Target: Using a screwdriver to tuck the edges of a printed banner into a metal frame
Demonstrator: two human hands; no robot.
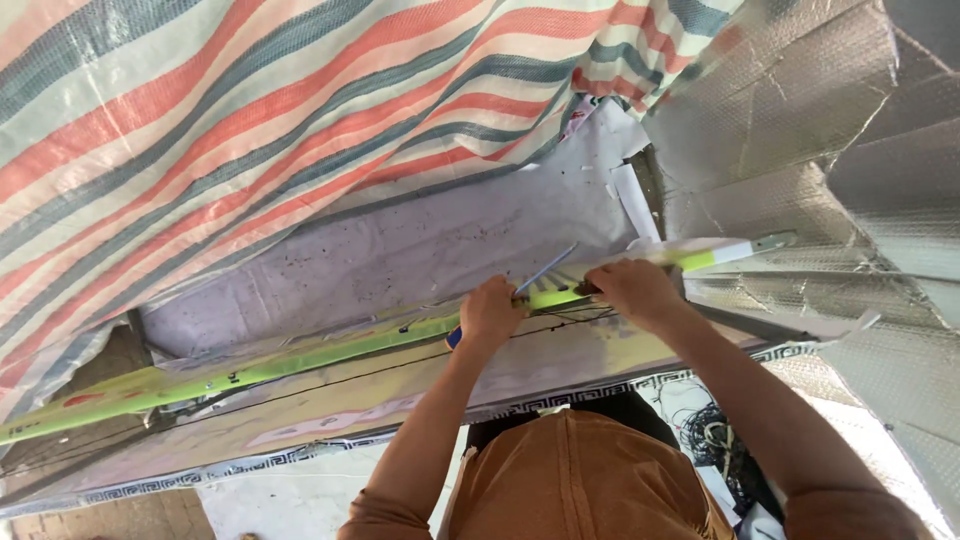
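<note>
My left hand (pixel 490 310) is closed around a thin tool with a blue handle (pixel 455 338). Its shaft (pixel 548 270) points up and to the right. The hand rests against a long lime-green strip (pixel 300 358) that runs from the lower left to the upper right. My right hand (pixel 635 288) presses on the same strip just right of the tool, fingers curled over the strip's edge. The two hands are close together. What the tool tip touches is hidden.
A red, grey and cream striped tarpaulin (pixel 250 120) fills the upper left. Silver foil sheeting (pixel 820 120) covers the right. A thin black wire (pixel 380 372) follows the strip above a panel with a patterned border (pixel 300 455). Tangled cables (pixel 710 440) lie at the lower right.
</note>
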